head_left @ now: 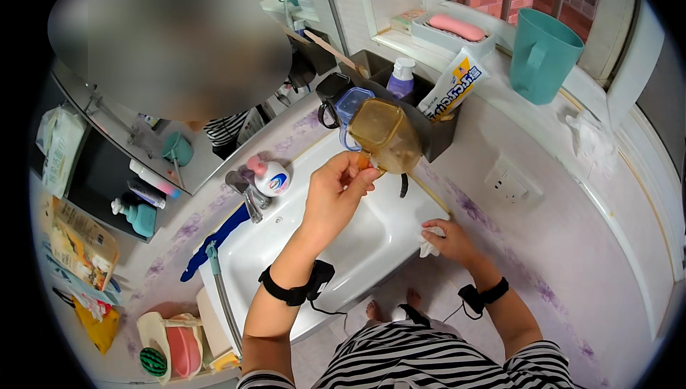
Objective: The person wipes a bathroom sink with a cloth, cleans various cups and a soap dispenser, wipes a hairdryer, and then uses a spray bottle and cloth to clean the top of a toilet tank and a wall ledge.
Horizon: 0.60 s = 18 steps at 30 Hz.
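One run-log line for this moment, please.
left hand: holds amber cup above sink | right hand: holds white cloth or tissue near sink edge | dispenser: beside faucet

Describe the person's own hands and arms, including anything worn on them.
The left hand and right hand wear no gloves. Around each forearm, near the wrist, is a black strap with a small black box and a thin dark cable. The short sleeves have black and white stripes.

Bathroom, with sink (368, 235) and mirror (153, 128)
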{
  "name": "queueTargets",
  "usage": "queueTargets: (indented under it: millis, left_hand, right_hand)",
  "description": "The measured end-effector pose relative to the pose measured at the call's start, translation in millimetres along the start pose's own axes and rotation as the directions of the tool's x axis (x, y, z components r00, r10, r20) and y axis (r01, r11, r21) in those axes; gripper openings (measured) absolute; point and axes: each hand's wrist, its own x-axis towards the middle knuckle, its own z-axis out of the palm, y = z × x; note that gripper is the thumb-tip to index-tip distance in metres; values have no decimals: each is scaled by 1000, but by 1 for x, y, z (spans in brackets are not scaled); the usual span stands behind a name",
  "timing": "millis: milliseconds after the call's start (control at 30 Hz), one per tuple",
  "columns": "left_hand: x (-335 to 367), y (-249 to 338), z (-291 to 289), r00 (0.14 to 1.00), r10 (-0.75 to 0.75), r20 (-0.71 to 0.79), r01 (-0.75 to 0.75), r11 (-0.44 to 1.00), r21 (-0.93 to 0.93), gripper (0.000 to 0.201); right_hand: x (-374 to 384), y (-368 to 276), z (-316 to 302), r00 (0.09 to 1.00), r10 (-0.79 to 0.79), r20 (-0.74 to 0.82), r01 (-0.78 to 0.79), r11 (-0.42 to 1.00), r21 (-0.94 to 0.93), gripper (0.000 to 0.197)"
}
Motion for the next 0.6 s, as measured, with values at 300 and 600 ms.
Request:
queueTargets:
  millis: [300,600]
  left_hand:
    - [22,-22,16,994,-81,72,70,987,145,11]
    - [-2,-46,-4,998,57,-14,-54,987,152,17]
  right_hand:
    - [7,19,-3,998,-67,20,66,996,60,26]
    - [21,-26,35,957,124,264,-159,980,117,25]
